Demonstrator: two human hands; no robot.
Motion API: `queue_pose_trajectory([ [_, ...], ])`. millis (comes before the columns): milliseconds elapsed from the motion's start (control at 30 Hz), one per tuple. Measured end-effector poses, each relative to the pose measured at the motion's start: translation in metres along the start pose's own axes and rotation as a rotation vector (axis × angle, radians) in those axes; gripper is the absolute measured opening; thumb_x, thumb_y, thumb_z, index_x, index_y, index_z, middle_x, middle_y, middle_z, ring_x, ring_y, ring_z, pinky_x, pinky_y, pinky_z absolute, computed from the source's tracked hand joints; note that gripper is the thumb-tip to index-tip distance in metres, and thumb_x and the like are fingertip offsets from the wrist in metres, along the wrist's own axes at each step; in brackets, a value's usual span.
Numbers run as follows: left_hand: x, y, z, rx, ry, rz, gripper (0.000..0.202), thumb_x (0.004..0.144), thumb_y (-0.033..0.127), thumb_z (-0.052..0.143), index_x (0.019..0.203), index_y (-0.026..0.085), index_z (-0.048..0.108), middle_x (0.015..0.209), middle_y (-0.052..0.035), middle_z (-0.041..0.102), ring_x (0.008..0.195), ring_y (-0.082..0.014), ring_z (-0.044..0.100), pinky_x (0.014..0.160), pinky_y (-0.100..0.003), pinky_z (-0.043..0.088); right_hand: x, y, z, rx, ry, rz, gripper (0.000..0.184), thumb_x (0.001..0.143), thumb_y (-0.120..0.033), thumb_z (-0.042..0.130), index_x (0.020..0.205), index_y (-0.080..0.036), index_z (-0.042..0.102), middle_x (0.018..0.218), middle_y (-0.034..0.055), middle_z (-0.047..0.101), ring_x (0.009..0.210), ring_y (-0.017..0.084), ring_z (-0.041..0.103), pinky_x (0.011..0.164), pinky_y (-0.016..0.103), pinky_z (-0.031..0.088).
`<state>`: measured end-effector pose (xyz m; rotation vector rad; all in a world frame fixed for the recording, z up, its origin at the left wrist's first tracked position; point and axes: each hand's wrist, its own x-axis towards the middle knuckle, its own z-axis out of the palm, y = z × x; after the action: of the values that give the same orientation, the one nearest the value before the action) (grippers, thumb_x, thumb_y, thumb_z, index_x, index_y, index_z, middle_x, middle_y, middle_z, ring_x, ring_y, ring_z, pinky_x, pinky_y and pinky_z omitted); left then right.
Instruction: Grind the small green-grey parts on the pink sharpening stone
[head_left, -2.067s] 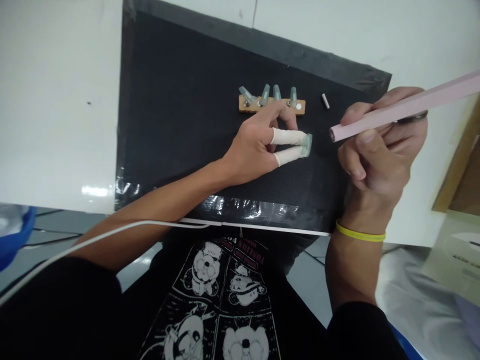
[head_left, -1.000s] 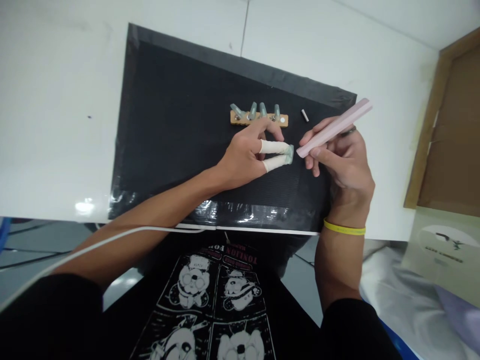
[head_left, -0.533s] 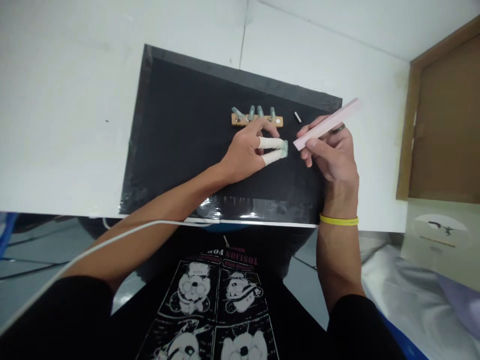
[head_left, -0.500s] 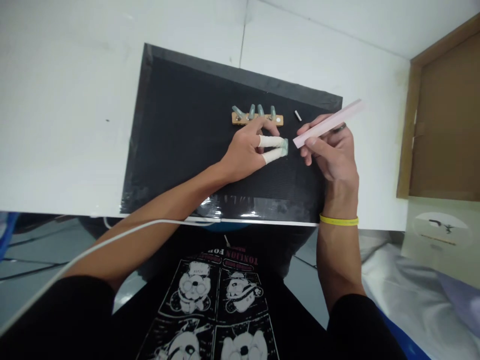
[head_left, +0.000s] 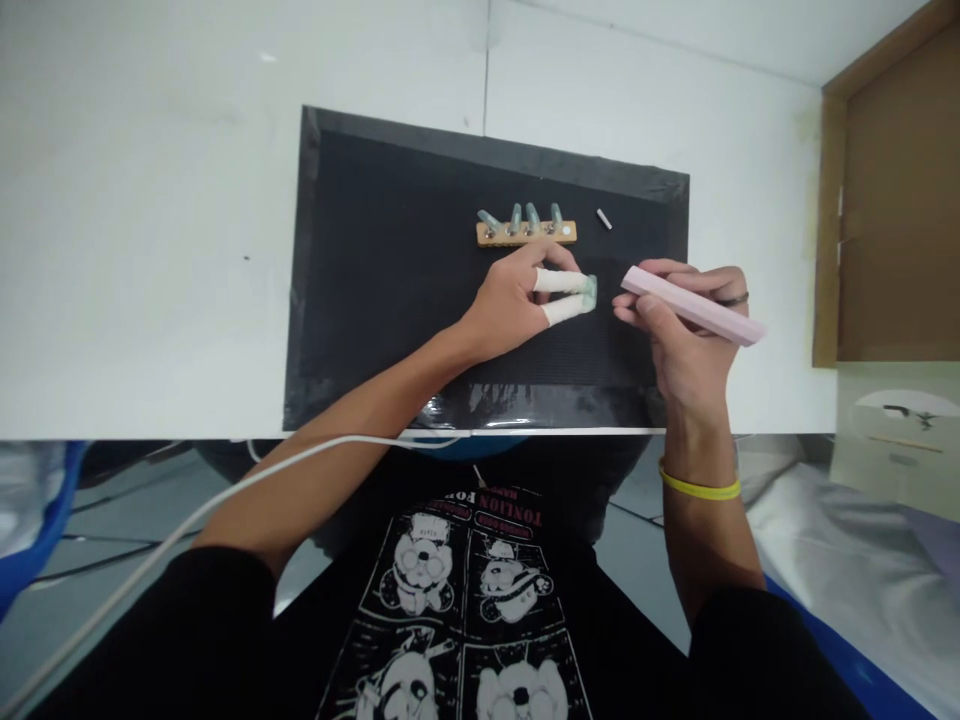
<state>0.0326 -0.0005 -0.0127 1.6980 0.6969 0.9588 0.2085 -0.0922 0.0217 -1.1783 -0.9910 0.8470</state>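
A white table (head_left: 150,200) carries a black, seemingly taped mat (head_left: 390,200).

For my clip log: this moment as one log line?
left hand: pinches green tip | right hand: grips pink bar, end near tip | behind: wooden strip on black mat

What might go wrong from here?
1. The small pale green tip is pinched only between two white-sleeved fingers of the left hand; a push from the long pink block in the right hand may flick it out.
2. The left hand sits close to the wooden strip of green tips; a slip might knock it.
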Motion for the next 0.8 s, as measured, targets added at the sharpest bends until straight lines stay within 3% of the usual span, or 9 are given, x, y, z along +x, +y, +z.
queue_pose_trajectory([
  [233,-0.004,0.005,0.003,-0.187,-0.112,-0.117,0.028,0.077,0.035,0.081,0.093,0.014,0.071,0.089,-0.0024,0.067,0.067,-0.0068,0.052,0.062,-0.022,0.041,-0.017,-0.011,-0.012,-0.186,-0.137,-0.175,0.030,0.082,-0.006,0.078,0.104,-0.026,0.070,0.107,0.0020,0.069,0.084,0.017,0.075,0.076,0.032,0.070],
  [433,-0.005,0.008,0.005,-0.166,-0.139,-0.117,0.026,0.077,0.033,0.080,0.092,0.014,0.071,0.090,-0.0033,0.067,0.067,-0.0073,0.051,0.060,-0.022,0.037,-0.034,-0.029,-0.012,-0.377,0.011,-0.262,0.033,0.081,-0.010,0.079,0.103,-0.034,0.074,0.100,0.0011,0.063,0.090,0.019,0.073,0.056,0.031,0.069],
  [500,-0.005,0.009,0.005,-0.166,-0.140,-0.124,0.024,0.076,0.033,0.080,0.089,0.014,0.071,0.088,-0.0024,0.066,0.066,-0.0069,0.049,0.060,-0.023,0.036,-0.044,-0.034,-0.011,-0.482,-0.005,-0.288,0.033,0.079,-0.014,0.082,0.104,-0.033,0.074,0.101,0.0024,0.067,0.086,0.022,0.073,0.052,0.035,0.066],
  [600,-0.005,0.011,0.005,-0.187,-0.155,-0.142,0.024,0.075,0.033,0.082,0.086,0.015,0.070,0.083,-0.0005,0.064,0.063,-0.0062,0.046,0.058,-0.023,0.035,-0.053,-0.035,-0.014,-0.674,-0.099,-0.408,0.044,0.072,-0.013,0.086,0.109,-0.034,0.074,0.104,0.0027,0.073,0.081,0.026,0.073,0.057,0.045,0.066],
  [633,-0.005,0.011,0.005,-0.199,-0.165,-0.148,0.024,0.075,0.033,0.082,0.085,0.015,0.070,0.082,-0.0001,0.064,0.062,-0.0061,0.046,0.058,-0.023,0.035,-0.053,-0.034,-0.016,-0.687,-0.067,-0.475,0.050,0.071,-0.010,0.086,0.111,-0.037,0.074,0.104,0.0005,0.073,0.083,0.025,0.073,0.061,0.045,0.067],
  [700,-0.006,0.013,0.006,-0.225,-0.193,-0.163,0.025,0.075,0.033,0.083,0.086,0.016,0.069,0.081,-0.0005,0.064,0.063,-0.0067,0.048,0.058,-0.023,0.036,-0.053,-0.032,-0.019,-0.624,0.115,-0.589,0.061,0.072,-0.004,0.082,0.115,-0.046,0.071,0.106,-0.0053,0.072,0.087,0.021,0.071,0.070,0.042,0.068],
  [733,-0.007,0.014,0.006,-0.237,-0.207,-0.168,0.025,0.075,0.034,0.083,0.085,0.016,0.070,0.082,-0.0009,0.065,0.064,-0.0071,0.049,0.059,-0.024,0.037,-0.056,-0.033,-0.021,-0.572,0.153,-0.584,0.065,0.072,-0.003,0.081,0.115,-0.050,0.070,0.105,-0.0080,0.072,0.086,0.019,0.071,0.071,0.039,0.068],
  [800,-0.008,0.015,0.007,-0.252,-0.234,-0.169,0.024,0.075,0.034,0.083,0.085,0.016,0.071,0.085,-0.0016,0.066,0.065,-0.0073,0.051,0.060,-0.024,0.038,-0.065,-0.036,-0.023,-0.490,0.039,-0.430,0.066,0.066,-0.003,0.086,0.110,-0.051,0.073,0.103,-0.0105,0.072,0.084,0.018,0.070,0.069,0.036,0.070],
])
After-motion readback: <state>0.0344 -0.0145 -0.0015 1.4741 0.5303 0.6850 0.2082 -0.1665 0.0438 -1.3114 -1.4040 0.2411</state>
